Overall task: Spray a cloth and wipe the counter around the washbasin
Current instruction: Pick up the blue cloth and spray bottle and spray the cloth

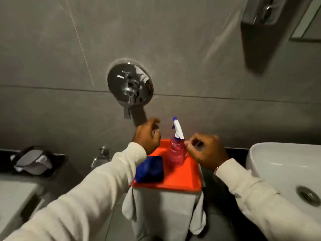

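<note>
The left sleeve (97,185) hides part of the blue cloth (152,168); the washbasin (278,164) is cut off at the right edge.

Counted around the one orange tray (182,178): one spray bottle (175,152) and one blue cloth (151,169) on it; one grey drape (165,209) beneath it; one basin (278,164) to its right; one chrome valve (130,84) on the wall above; two hands, left (147,136) and right (206,150), over it.
</note>
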Available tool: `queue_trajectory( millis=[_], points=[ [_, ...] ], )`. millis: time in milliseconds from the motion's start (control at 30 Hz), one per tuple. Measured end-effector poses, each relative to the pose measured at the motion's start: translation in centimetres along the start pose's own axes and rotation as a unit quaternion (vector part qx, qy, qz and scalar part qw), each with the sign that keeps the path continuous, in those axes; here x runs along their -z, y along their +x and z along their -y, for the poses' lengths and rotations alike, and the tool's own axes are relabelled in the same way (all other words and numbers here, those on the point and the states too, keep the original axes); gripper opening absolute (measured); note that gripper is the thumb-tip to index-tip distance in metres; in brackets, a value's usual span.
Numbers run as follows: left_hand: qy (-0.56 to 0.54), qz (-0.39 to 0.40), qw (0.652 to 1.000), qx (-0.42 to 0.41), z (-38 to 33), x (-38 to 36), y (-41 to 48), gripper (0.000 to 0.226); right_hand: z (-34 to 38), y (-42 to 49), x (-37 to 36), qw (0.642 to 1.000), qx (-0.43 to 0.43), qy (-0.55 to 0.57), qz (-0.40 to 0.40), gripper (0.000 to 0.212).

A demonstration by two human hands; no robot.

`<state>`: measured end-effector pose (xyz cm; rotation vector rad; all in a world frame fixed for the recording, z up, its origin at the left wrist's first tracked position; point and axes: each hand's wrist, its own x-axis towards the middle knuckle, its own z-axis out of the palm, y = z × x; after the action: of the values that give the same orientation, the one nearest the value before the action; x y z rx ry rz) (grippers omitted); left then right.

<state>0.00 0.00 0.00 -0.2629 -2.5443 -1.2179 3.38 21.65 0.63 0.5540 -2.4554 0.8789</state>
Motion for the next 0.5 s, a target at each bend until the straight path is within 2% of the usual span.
queue_trajectory(
  millis=[33, 100, 167, 200, 267, 333, 433, 500],
  points=[
    [0.044, 0.057, 0.996, 0.048, 1.4, -0.5, -0.6, 0.039, -0.8, -0.7, -1.0, 0.999, -0.037, 0.008, 0.008, 0.018],
    [0.155, 0.161, 0.971, 0.087, 4.0, -1.7, -2.0, 0.045, -2.3, -1.6, -2.6, 0.992, -0.117, 0.029, 0.019, 0.018],
    [0.227, 0.268, 0.933, 0.076, 5.9, -3.0, -3.4, 0.044, -4.0, -1.8, -4.4, 0.977, -0.196, 0.069, 0.039, 0.024],
    [0.244, 0.298, 0.921, 0.066, 6.5, -3.7, -3.5, 0.041, -4.8, -1.3, -5.4, 0.968, -0.230, 0.088, 0.053, 0.036],
    [0.245, 0.321, 0.913, 0.055, 7.7, -5.2, -3.1, 0.038, -5.9, -0.1, -6.9, 0.953, -0.262, 0.126, 0.082, 0.062],
    [0.267, 0.342, 0.899, 0.053, 9.5, -6.9, -2.2, 0.043, -6.9, 1.0, -8.9, 0.941, -0.269, 0.182, 0.094, 0.074],
    [0.330, 0.388, 0.858, 0.062, 11.9, -8.8, -1.3, 0.055, -7.6, 3.1, -11.0, 0.925, -0.277, 0.238, 0.104, 0.064],
    [0.331, 0.422, 0.838, 0.098, 12.6, -9.1, -1.0, 0.065, -7.9, 4.1, -12.0, 0.937, -0.256, 0.214, 0.106, 0.058]
  ],
)
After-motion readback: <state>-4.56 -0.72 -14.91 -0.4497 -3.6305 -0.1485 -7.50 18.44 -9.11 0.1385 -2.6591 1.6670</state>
